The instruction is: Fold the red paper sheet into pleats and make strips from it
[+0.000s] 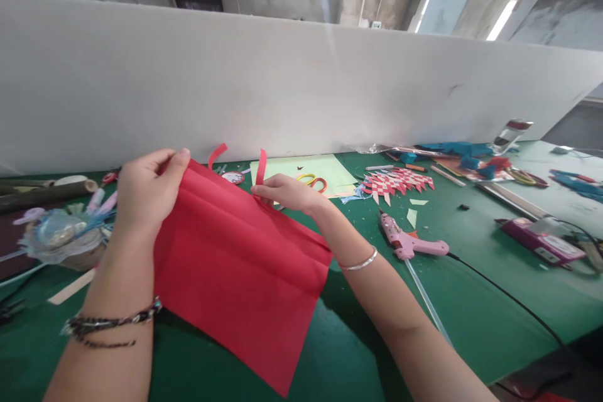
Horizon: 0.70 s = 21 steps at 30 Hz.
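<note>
A large red paper sheet (240,264) is held up over the green table (471,289), creased lengthwise. My left hand (146,191) pinches its far left corner, thumb on top. My right hand (287,191) pinches the far right edge, where a narrow red strip (261,166) curls upward. A second curled red strip (217,152) rises from the top edge between the hands. Both wrists wear bracelets.
A pink glue gun (409,242) with a black cable lies right of my right arm. Behind are a pale green sheet (306,169) with scissors (315,181), a woven red-and-white paper piece (396,182), blue scraps, a purple box (537,239). Bamboo sticks and craft clutter sit left. A white partition (282,75) backs the table.
</note>
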{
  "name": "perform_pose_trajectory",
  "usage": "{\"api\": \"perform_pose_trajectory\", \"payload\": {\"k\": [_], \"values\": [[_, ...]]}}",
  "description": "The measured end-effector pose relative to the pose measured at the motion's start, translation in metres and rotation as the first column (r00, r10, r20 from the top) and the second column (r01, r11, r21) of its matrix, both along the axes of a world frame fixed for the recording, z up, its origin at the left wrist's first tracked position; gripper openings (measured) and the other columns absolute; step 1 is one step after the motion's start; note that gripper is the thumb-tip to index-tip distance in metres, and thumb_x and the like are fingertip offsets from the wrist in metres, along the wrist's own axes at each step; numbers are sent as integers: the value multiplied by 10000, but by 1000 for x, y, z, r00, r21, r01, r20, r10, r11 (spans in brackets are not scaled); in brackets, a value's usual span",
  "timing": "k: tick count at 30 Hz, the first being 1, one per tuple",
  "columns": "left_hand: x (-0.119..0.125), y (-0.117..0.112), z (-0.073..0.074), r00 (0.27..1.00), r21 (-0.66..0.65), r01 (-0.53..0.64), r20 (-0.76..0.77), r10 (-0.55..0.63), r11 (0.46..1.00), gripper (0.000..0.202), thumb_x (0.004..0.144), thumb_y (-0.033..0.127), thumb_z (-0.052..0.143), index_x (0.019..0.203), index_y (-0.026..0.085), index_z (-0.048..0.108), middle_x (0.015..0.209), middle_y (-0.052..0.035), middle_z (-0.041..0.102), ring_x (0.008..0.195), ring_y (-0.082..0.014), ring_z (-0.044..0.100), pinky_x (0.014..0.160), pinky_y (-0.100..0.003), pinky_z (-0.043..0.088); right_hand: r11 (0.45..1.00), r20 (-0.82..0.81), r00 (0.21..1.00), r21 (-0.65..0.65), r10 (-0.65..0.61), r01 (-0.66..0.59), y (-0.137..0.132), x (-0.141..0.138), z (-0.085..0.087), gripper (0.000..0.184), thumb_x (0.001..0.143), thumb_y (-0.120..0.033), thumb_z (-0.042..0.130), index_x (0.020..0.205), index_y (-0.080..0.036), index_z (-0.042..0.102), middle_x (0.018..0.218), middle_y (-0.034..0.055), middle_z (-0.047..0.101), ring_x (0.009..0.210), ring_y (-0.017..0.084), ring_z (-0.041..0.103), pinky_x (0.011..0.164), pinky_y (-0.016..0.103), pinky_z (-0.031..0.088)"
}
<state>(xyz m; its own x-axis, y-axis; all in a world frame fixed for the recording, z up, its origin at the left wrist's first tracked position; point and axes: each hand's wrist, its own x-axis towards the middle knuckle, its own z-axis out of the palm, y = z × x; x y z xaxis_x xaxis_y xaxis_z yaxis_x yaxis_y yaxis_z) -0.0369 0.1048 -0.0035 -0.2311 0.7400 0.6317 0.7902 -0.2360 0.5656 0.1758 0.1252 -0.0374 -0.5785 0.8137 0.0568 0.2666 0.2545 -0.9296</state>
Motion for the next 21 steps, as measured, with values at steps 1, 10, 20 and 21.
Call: {"api": "perform_pose_trajectory", "payload": {"k": [1, 10, 20, 21], "values": [[-2, 0, 0, 1000, 12, -15, 7, 15, 1000, 305, 768, 433, 470, 625, 169, 526, 545, 60, 332, 559, -85, 347, 510, -198, 265, 1000, -5, 1000, 1, -4, 4, 5, 2, -2, 338, 855, -391, 447, 634, -149, 527, 626, -13, 519, 568, 76, 475, 568, 212, 367], [-1, 0, 2, 995, 10, -72, -74, 72, 997, 290, 771, 413, 460, 623, 170, 516, 512, 58, 309, 534, -82, 331, 510, -197, 257, 986, 166, 982, 150, -92, 67, -12, -1, 7, 479, 763, -618, 473, 575, -182, 408, 552, -43, 350, 483, 68, 326, 454, 225, 242], [-9, 0, 1, 995, 33, -74, -66, 77, 997, 307, 787, 415, 467, 607, 168, 497, 514, 61, 271, 531, -75, 307, 504, -197, 242, 980, 222, 970, 189, -102, 60, -14, -5, 12, 454, 843, -472, 429, 542, -187, 245, 523, -56, 234, 444, 50, 218, 447, 242, 175], [-9, 1, 1, 996, 37, -69, -56, 71, 997, 308, 788, 414, 468, 607, 166, 497, 517, 61, 277, 534, -74, 309, 503, -194, 242, 985, 210, 973, 160, -92, 58, -13, -5, 11, 450, 842, -474, 433, 547, -187, 253, 526, -58, 236, 446, 49, 217, 449, 240, 177]]}}
